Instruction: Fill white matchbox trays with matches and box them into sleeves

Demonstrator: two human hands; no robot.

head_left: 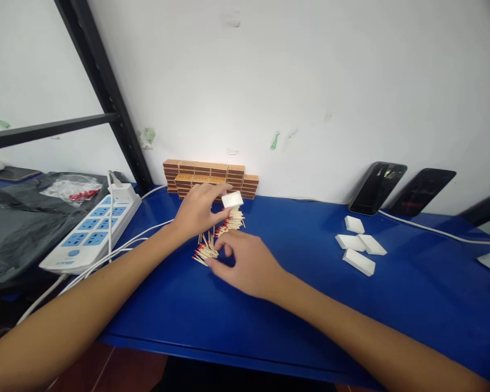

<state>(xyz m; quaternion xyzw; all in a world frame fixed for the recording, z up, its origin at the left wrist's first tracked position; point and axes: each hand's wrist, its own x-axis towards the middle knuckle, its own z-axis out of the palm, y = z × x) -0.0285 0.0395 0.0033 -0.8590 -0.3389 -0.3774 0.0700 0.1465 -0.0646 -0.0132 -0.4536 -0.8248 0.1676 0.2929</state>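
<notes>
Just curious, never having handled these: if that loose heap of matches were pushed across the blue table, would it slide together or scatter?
Probably scatter: the matches lie loose and crisscrossed, not bundled. Being thin sticks, they are likely very light and apt to roll. The right hand seems to pinch just a few, so they seem to separate easily.

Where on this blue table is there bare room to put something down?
Widest bare patch: between the match pile and the loose white boxes, back to the wall. Another lies on the blue table in front of those boxes. Crowded: around the left hand and right hand at the matches, and by the power strip with its cables.
</notes>
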